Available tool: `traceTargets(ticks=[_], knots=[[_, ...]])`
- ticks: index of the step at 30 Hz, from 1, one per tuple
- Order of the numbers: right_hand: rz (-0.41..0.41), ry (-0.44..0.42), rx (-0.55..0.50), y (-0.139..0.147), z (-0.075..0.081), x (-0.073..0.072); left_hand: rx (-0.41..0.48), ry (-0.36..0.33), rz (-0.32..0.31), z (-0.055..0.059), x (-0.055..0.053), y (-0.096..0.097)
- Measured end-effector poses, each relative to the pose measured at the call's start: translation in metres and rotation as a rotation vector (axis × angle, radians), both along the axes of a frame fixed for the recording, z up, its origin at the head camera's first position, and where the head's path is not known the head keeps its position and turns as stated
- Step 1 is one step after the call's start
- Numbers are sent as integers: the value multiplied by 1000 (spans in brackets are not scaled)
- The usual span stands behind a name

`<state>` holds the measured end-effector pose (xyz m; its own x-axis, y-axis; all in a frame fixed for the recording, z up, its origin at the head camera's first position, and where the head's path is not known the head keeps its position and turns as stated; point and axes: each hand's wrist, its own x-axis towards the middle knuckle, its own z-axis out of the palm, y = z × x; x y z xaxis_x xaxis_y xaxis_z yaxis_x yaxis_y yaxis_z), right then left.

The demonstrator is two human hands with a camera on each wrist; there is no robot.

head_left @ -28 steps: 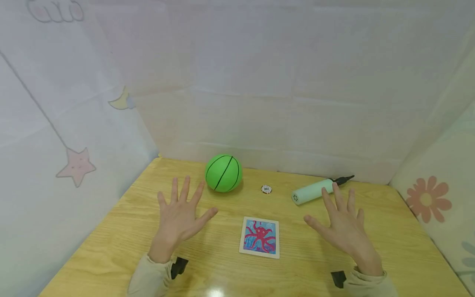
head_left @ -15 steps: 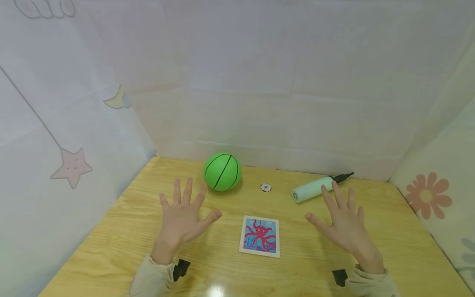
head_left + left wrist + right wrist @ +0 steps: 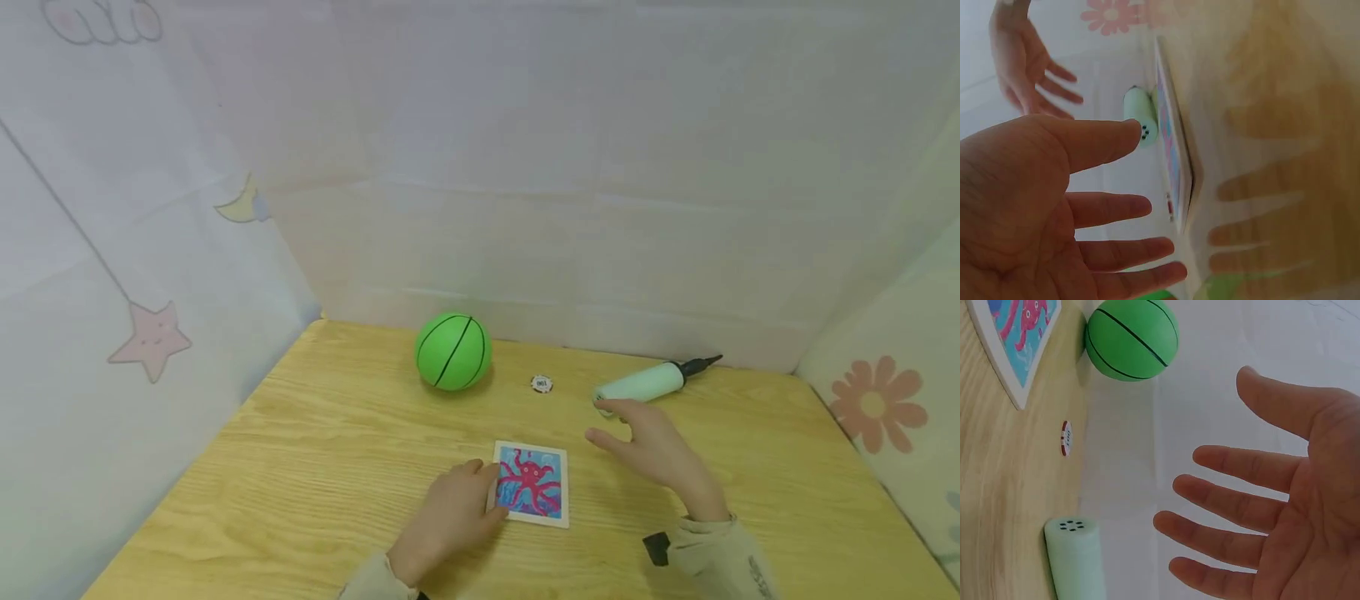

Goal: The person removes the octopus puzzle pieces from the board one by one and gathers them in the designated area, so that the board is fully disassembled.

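Observation:
A square white-edged picture tile (image 3: 530, 487) with a pink octopus on blue lies flat on the table. My left hand (image 3: 447, 518) is at its left edge, and in the head view its thumb overlaps the lower left corner. The left wrist view shows these fingers (image 3: 1125, 255) extended and spread beside the tile, with nothing held. To the right of the tile my right hand (image 3: 660, 454) hovers with its palm turned inward. Its fingers (image 3: 1229, 503) are spread and hold nothing. It partly covers the near end of a mint-green hand pump (image 3: 648, 383) with a black nozzle.
A green ball (image 3: 453, 352) with black lines sits at the back of the wooden table (image 3: 337, 417). Between ball and pump lies a poker chip (image 3: 542, 383). A pale cloth (image 3: 480, 208) with printed shapes stands behind and on both sides.
My left hand has moved right and down to the tile's left edge. The right hand has shifted left and turned its palm inward. Tile, ball, chip and pump stay in place.

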<state>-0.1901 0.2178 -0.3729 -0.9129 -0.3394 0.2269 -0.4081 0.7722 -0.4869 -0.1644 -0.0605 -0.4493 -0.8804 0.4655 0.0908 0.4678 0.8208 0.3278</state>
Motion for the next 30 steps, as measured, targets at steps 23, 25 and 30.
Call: traceTargets(ticks=[23,25,30], knots=[[-48,-197,-4,-44,-55,-92,-114,-89,-19,-7,2,19],[-38,-213,-23,-46,-57,-94,-111,-99,-12,-6,1,18],[25,-256,-52,-55,-66,-99,-123,-98,-1,-6,-1,16]])
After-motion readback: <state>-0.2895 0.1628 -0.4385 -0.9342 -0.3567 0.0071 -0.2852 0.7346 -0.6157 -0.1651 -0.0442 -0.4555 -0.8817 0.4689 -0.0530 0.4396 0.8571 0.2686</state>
